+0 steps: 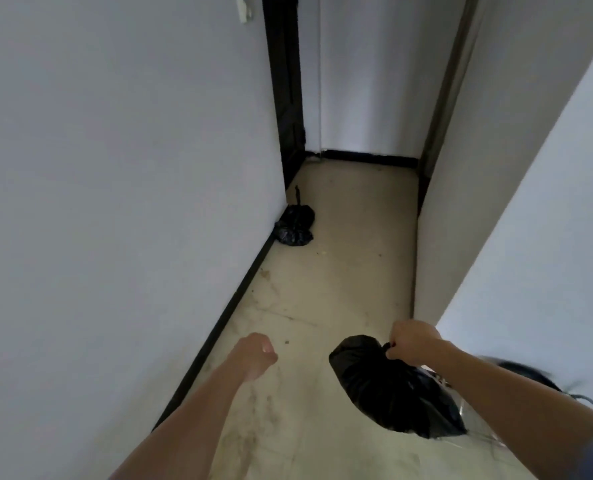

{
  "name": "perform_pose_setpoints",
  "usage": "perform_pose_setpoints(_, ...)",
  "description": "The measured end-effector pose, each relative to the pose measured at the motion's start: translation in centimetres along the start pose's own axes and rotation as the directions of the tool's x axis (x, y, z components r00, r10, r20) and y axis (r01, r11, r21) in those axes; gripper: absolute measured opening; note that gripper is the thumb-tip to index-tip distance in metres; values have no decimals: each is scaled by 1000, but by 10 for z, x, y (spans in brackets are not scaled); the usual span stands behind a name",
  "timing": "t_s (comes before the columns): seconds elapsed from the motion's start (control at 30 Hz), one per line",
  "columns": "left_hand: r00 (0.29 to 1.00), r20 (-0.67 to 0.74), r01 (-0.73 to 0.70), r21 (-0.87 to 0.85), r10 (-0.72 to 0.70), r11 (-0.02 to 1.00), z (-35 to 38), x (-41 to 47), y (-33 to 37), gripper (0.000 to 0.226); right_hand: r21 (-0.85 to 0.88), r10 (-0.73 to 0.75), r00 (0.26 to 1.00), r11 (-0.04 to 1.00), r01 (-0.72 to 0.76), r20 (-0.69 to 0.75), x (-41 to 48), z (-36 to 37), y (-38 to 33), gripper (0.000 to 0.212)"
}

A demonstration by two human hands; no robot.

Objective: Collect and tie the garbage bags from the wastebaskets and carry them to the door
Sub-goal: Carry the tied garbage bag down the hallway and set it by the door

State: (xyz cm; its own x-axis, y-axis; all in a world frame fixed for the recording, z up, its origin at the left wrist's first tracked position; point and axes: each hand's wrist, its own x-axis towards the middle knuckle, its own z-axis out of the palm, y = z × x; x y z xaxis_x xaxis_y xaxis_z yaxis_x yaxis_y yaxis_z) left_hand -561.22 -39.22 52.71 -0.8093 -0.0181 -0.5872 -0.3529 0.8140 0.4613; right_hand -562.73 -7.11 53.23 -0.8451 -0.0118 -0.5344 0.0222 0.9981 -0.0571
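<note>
My right hand (411, 342) grips the knotted top of a black garbage bag (388, 386), which hangs off the floor at lower right. My left hand (255, 353) is stretched forward with its fingers curled into a loose fist and holds nothing. Further down the corridor, two tied black garbage bags (295, 225) lie on the floor against the left wall. A dark door (284, 91) stands just beyond them on the left.
A narrow corridor with a pale tiled floor (350, 265) runs ahead. White walls close it in: left wall (132, 168), right wall corner (461, 202). A black baseboard (232, 303) lines the left wall. The far end is a white wall (368, 81).
</note>
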Motion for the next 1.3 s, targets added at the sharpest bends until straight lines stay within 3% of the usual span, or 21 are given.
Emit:
perform_pose_setpoints(0.33, 991, 68, 110, 33, -112, 993, -95, 218, 36, 12, -81, -55, 998, 995, 55, 7, 240, -118, -22, 34)
perform_pose_setpoints(0.57, 997, 43, 70, 20, -70, 997, -209, 375, 90, 17, -26, -7, 1000, 1000, 7, 13, 391, -217, -51, 39)
perform_pose_setpoints(0.8, 997, 65, 32, 10, -33, 999, -282, 509, 140, 12, -14, -64, 998, 998, 65, 29, 526, -293, -82, 36)
perform_pose_setpoints(1.13, 973, 82, 221, -77, -215, 972, -325, 698, 159, 21, -62, -252, 943, 961, 271, 216, 777, -328, -129, 31)
perform_pose_setpoints(1.3, 952, 97, 303, -153, -290, 941, -335, 764, 151, 18, -69, -264, 917, 953, 296, 298, 866, -338, -165, 32)
